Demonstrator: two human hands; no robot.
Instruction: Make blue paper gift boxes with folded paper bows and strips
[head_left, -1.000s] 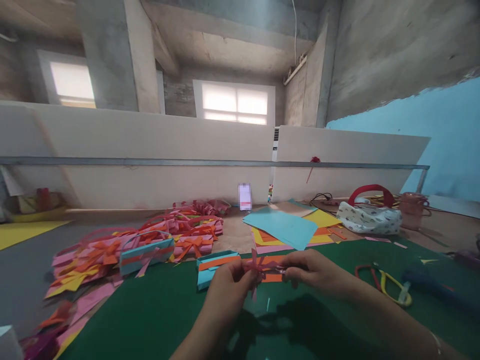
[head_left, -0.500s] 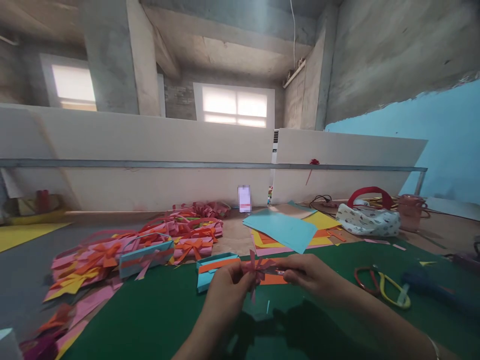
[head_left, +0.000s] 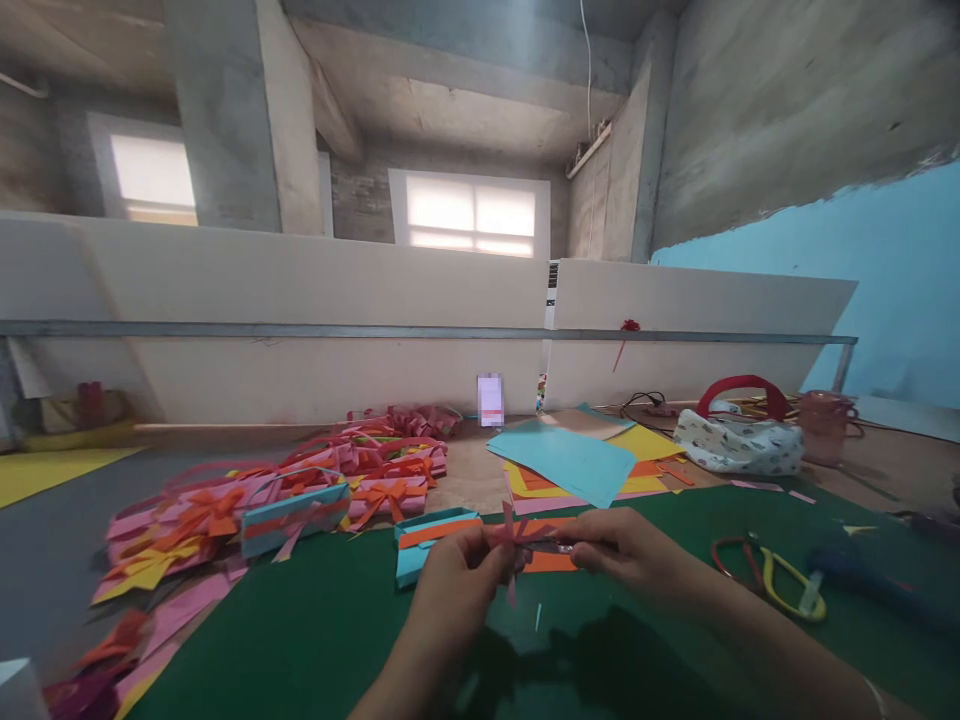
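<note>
In the middle of the view, my left hand [head_left: 463,572] pinches a pink paper bow [head_left: 512,535] between thumb and fingers. My right hand [head_left: 611,545] is closed on a slim metal tool [head_left: 553,547] whose tip reaches into the bow; its exact kind I cannot make out. Just behind my left hand lies a small light-blue paper bag [head_left: 412,565] with an orange band. Partly hidden beyond my hands is an orange paper piece [head_left: 551,560] on the green mat [head_left: 315,620].
Pink paper bags [head_left: 277,490] with bows are heaped at the left. Coloured paper sheets [head_left: 562,460] lie behind my hands. To the right are yellow-handled scissors [head_left: 787,590], a blurred blue tool [head_left: 862,580], a white cloth bag [head_left: 739,440] and a pink cup [head_left: 823,425]. A phone [head_left: 490,400] stands upright at the back.
The view has shifted very slightly. My hands keep nearly the same pose, the left on the bow and the right on the tool.
</note>
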